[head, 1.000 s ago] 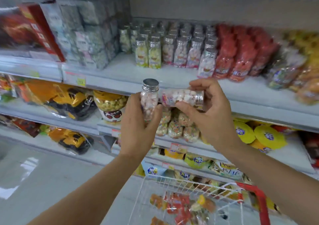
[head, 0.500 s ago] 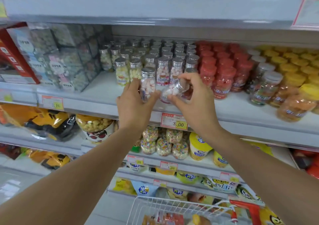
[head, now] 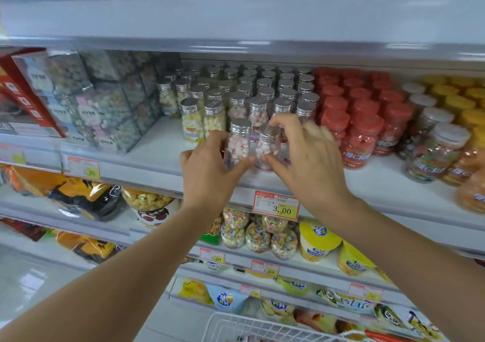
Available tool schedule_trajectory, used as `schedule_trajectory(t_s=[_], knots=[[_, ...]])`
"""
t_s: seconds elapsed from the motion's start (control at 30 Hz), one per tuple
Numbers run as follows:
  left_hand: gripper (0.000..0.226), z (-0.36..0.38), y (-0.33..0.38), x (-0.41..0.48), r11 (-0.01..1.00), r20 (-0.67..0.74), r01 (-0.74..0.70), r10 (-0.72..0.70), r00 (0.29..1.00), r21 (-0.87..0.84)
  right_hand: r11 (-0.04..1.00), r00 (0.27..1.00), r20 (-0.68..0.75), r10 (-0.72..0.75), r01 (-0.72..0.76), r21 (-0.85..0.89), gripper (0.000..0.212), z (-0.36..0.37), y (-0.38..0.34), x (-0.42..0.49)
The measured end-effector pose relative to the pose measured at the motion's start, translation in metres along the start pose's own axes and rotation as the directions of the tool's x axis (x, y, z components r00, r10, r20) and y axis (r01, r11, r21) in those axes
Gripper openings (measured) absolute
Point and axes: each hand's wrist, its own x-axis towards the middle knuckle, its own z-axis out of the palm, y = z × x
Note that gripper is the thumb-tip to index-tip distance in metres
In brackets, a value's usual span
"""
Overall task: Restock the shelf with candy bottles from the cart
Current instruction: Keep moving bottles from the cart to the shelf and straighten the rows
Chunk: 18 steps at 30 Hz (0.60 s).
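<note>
The left hand (head: 210, 169) gripped a silver-capped candy bottle (head: 238, 142), upright at the shelf (head: 157, 158) front. The right hand (head: 309, 158) pinched a second bottle (head: 267, 144) just beside it, ahead of the stocked bottle rows (head: 262, 89). The cart (head: 262, 328) sat below.

Red-lidded clear plastic jars of red candy (head: 360, 137) stand in rows at the right of the silver-capped bottles. Further right are yellow-lidded jars (head: 469, 100) and white-lidded clear jars of multicoloured candy (head: 435, 150). At the left, clear rectangular plastic boxes of pastel sweets (head: 105, 105) are stacked beside a red cardboard box (head: 23, 92). A red-and-yellow price label reading 3.00 (head: 276, 205) is fixed to the shelf edge. The tier below carries orange bags with black toy vehicles (head: 81, 194), a round jar of yellow puffed snacks (head: 148, 200), small clear pots of coloured sprinkles (head: 258, 234) and yellow-lidded cups (head: 317, 239).
</note>
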Motion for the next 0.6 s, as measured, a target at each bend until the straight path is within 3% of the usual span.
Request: schedule_trajectory(t_s=[0.23, 0.37, 0.6], knots=[[0.044, -0.002, -0.013, 0.007, 0.99, 0.1, -0.137, 0.135, 0.986, 0.012, 0.999, 0.999, 0.034, 0.039, -0.038, -0.036, 0.047, 0.001, -0.002, -0.001], [0.025, -0.006, -0.017, 0.012, 0.986, 0.167, -0.168, 0.165, 0.972, 0.002, 0.994, 0.994, 0.023, 0.107, -0.106, -0.029, 0.05, 0.004, -0.007, -0.009], [0.03, -0.009, -0.021, 0.02, 0.984, 0.217, -0.177, 0.172, 0.961, 0.008, 0.981, 0.981, 0.039, 0.191, -0.189, -0.043, 0.017, 0.007, -0.019, -0.033]])
